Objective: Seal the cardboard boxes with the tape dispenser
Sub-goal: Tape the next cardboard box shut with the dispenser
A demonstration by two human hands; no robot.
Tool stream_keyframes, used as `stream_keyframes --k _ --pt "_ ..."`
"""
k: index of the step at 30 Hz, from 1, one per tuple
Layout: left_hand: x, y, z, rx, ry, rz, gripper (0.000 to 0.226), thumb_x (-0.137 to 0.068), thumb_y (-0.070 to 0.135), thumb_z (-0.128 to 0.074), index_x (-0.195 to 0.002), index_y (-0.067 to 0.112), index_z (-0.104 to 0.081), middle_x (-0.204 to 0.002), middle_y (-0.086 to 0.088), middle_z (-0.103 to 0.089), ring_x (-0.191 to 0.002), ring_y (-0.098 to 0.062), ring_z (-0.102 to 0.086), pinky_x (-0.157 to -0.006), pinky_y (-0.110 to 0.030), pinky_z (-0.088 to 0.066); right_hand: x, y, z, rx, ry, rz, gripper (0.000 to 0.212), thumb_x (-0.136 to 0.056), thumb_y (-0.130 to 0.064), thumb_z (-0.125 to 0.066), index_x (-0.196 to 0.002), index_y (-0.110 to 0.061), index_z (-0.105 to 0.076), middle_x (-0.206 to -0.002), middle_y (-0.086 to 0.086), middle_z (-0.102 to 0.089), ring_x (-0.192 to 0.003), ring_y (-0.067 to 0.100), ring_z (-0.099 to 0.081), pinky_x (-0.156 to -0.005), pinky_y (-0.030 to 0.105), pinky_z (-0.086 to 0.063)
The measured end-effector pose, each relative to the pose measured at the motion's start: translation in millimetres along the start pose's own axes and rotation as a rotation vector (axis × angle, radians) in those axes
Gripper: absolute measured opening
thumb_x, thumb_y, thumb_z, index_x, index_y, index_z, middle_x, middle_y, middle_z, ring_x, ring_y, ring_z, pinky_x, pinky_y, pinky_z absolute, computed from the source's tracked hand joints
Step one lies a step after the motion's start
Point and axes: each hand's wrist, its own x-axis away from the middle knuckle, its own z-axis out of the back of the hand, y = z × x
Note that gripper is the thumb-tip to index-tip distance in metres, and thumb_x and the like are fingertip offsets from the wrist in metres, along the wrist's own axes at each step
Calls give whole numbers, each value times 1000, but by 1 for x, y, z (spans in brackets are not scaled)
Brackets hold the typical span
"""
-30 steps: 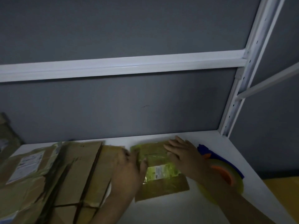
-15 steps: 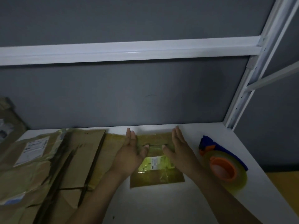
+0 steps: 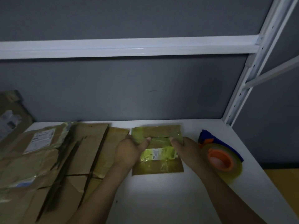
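Two hands on one small box (image 3: pixel 160 165) here: the left hand (image 3: pixel 129 152) and right hand (image 3: pixel 186 147) each grip a side, thumbs on top, fingers hidden behind the far flap. It lies flat on the table (image 3: pixel 161 199) between them, and looks light, thin and slick with old yellow tape, so bare edges are probably the better hold. The tape dispenser (image 3: pixel 221 160) waits just right of the right hand. A heap of flattened cardboard (image 3: pixel 64 159) crowds the left hand's side.
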Motion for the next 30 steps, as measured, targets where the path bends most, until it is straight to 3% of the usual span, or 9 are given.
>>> stream_keyframes --k 2,6,10,13,18,21,24,27,30 --pt "8 -5 1 49 111 -44 68 -79 72 -55 -106 9 -56 -66 5 -58 -65 -16 -59 -54 -28 -41 8 -4 2 -152 85 65 32 -95 -51 -46 -102 -24 -62 -91 -7 -67 -78 7 -62 -61 22 -46" --pt "18 -3 9 303 220 -236 65 -72 52 -76 -119 15 -50 -80 14 -59 -78 -15 -62 -58 -28 -40 11 -25 14 -289 311 18 47 -95 -58 -35 -88 -17 -58 -79 -4 -59 -73 13 -57 -55 25 -37" --pt "23 6 15 732 175 -273 33 -80 20 -74 -100 23 -49 -111 2 -62 -97 -9 -61 -70 -10 -47 9 -31 24 -520 367 69 41 -91 -55 -50 -101 -18 -65 -87 -6 -68 -75 8 -66 -52 17 -46" --pt "18 7 12 876 257 -171 28 -84 18 -71 -105 18 -52 -107 5 -62 -97 -8 -62 -73 -9 -46 14 -27 18 -659 259 153 24 -90 -21 -65 -112 -17 -59 -99 -6 -67 -83 3 -66 -56 11 -47" --pt "13 -17 -5 643 163 -74 77 -78 26 -79 -144 29 -39 -127 1 -49 -107 -12 -54 -91 -23 -46 18 -8 4 -633 -2 163 76 -85 12 -60 -139 -34 -32 -110 -21 -53 -99 0 -57 -78 20 -51" --pt "21 -28 -10 655 111 -198 50 -79 16 -78 -118 38 -56 -117 5 -44 -98 -9 -51 -81 -6 -41 21 -3 11 -595 -15 113 32 -92 9 -50 -118 -7 -62 -93 -9 -63 -82 1 -60 -71 12 -48" --pt "31 -39 -1 712 7 -268 24 -86 43 -63 -108 33 -65 -127 8 -51 -116 2 -50 -86 -2 -39 17 7 26 -588 64 -17 22 -87 6 -55 -100 -5 -70 -104 9 -67 -93 16 -62 -87 23 -50" --pt "32 -42 11 840 -104 -197 63 -73 82 -38 -105 36 -67 -114 5 -68 -109 -4 -61 -98 -31 -48 4 3 38 -596 30 -187 25 -87 -16 -62 -105 1 -65 -108 21 -67 -93 26 -65 -90 43 -52" --pt "18 -26 24 501 -81 -156 85 -66 92 -40 -119 30 -63 -125 5 -64 -112 -14 -60 -97 -39 -49 2 -19 39 -37 -42 -114 36 -88 -48 -59 -105 -16 -55 -103 4 -62 -90 18 -60 -76 36 -52"
